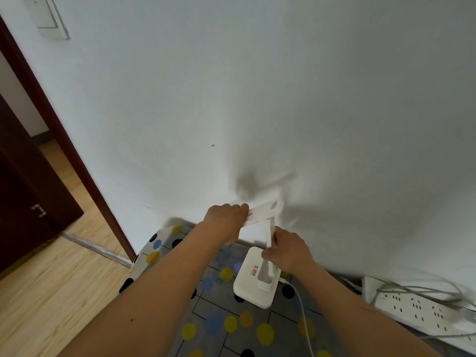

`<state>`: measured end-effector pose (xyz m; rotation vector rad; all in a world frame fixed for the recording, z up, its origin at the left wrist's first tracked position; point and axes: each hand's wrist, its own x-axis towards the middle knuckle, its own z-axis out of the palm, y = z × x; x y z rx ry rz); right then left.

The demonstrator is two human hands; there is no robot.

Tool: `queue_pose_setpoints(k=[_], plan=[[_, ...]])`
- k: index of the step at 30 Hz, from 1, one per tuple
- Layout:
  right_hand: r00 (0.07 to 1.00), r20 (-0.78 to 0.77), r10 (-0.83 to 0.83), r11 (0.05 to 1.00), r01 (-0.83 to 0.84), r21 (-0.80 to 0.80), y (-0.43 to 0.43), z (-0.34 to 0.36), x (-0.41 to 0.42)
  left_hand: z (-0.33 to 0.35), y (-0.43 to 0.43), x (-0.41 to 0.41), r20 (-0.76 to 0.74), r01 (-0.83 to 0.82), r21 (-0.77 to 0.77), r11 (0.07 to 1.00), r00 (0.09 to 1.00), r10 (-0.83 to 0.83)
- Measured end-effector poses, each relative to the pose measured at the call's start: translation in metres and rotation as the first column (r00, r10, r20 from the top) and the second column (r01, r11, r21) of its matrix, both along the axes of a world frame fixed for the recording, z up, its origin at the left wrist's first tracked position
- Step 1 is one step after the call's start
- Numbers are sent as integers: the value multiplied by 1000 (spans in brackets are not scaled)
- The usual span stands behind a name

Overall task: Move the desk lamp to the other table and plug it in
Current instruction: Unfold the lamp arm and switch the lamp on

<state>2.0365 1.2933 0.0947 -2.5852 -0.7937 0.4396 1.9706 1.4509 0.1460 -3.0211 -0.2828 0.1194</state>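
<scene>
Head view: the white desk lamp [257,275] stands at lower centre of the frame, its square base resting on a table [219,328] covered in grey cloth with yellow, blue and black dots. The person's left hand [226,217] is closed around the near end of the lamp head [262,211], which extends toward the white wall [257,99] in the centre of the frame. The right hand [288,253] is wrapped around the upright lamp arm [269,234], just above the base. A white cable [301,305] runs from the rear of the base toward the bottom edge of the frame. A white power strip [414,310] lies at lower right, beside the table, with grey cords across it. A dark wooden door frame [64,140] and wood flooring [51,292] occupy the left side.
</scene>
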Motion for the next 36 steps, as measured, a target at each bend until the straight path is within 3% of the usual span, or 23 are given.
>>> queue_pose_setpoints(k=[4,6,8,9,10,11,13,14,15,17,19,21,23,36], plan=[[994,40,-103,972,92,214,7,22,0,-1,-3,1,43,-70,-146,987,996,77],[992,51,-114,964,98,248,9,30,0,-1,-4,-2,37,-105,-448,888,990,136],[994,54,-95,969,80,233,8,35,0,1,-9,-11,113,-58,-795,603,963,243],[995,51,-89,971,76,225,8,37,0,2,-13,-15,197,13,-893,450,910,364],[996,45,-83,972,71,226,8,38,0,2,-17,-18,264,98,-943,317,800,538],[996,39,-76,971,66,231,8,39,-1,0,-19,-20,261,179,-965,190,635,728],[997,30,-71,969,62,240,7,39,-2,-8,-25,-23,-3,301,-949,-97,300,954],[997,27,-72,968,63,243,7,39,-2,-13,-29,-25,-196,343,-903,-259,209,958],[997,20,-74,967,67,245,6,38,-2,-19,-35,-27,-378,368,-827,-424,193,905],[998,8,-68,967,64,245,7,39,-2,-29,-47,-29,-614,363,-636,-681,296,732],[999,3,-52,971,50,235,7,39,-2,-33,-54,-27,-694,341,-465,-817,433,576],[999,7,-33,976,30,216,8,39,-2,-31,-55,-21,-683,357,-387,-850,508,524],[999,17,-27,983,23,185,9,39,-3,-25,-53,-13,-661,365,-398,-842,522,539],[1000,17,17,990,-20,137,7,35,0,-7,-53,6,-723,384,-445,-809,379,578]])
